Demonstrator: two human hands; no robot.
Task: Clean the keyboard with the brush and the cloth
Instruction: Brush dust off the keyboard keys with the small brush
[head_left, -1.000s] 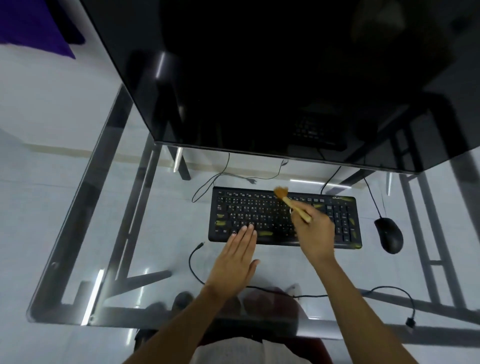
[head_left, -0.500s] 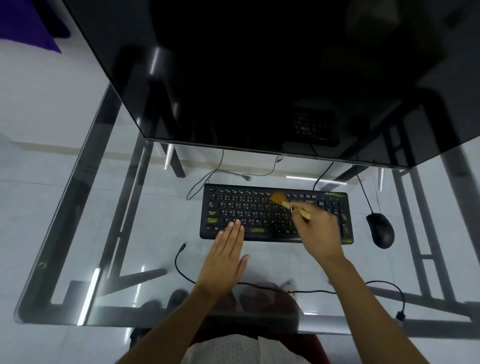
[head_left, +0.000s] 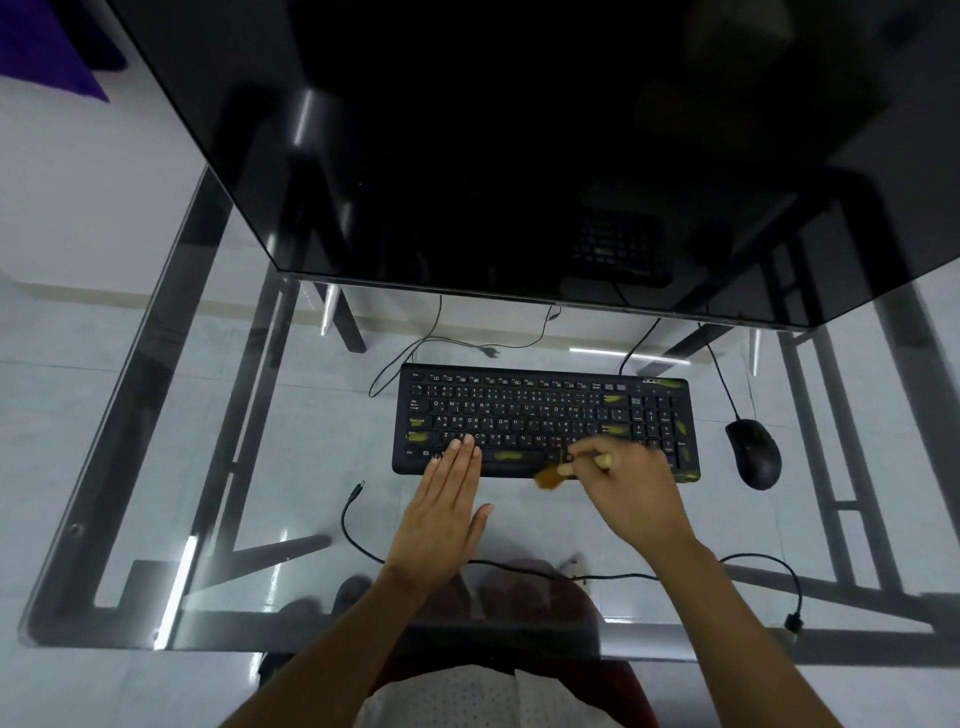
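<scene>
Left hand (head_left: 445, 512) lies flat and open, holding nothing, fingertips on the front-left keys of the black keyboard (head_left: 540, 421) — apparently steadying it. Right hand (head_left: 631, 491) is closed around the brush (head_left: 563, 472), bristles at the front edge — sweeping debris off; no cloth visible

Glass desk (head_left: 156, 467): keyboard (head_left: 540, 410), mouse (head_left: 753, 452), cable (head_left: 363, 540)
</scene>
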